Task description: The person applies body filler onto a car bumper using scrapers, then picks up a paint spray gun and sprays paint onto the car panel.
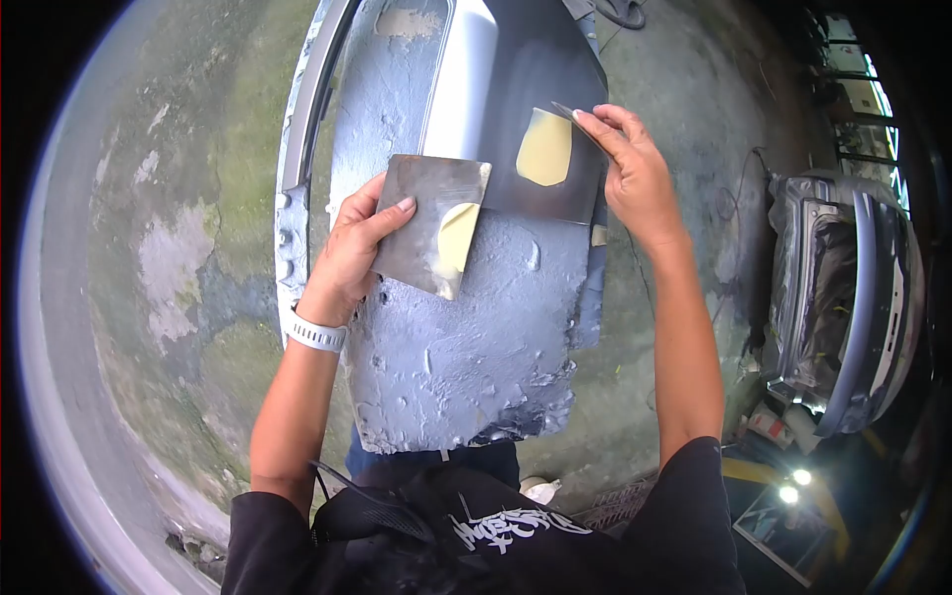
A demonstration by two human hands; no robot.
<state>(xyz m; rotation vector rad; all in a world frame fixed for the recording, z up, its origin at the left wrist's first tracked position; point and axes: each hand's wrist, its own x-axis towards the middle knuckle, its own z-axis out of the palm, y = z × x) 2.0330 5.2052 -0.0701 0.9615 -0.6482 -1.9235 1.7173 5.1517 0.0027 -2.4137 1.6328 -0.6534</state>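
My left hand grips a flat grey mixing plate by its left edge, thumb on top. A dab of pale yellow putty lies on the plate's right side. Pinched in the fingers of my right hand is a thin spreader, seen nearly edge-on. It is at the upper right edge of a smooth yellow putty patch on a dark grey panel; whether it touches, I cannot tell. A white-banded watch is on my left wrist.
The panel rests on a paint-crusted board in front of me. A long grey trim piece runs along the board's left side. A vehicle bumper stands at right, above two bright lamps. Stained concrete floor surrounds the board.
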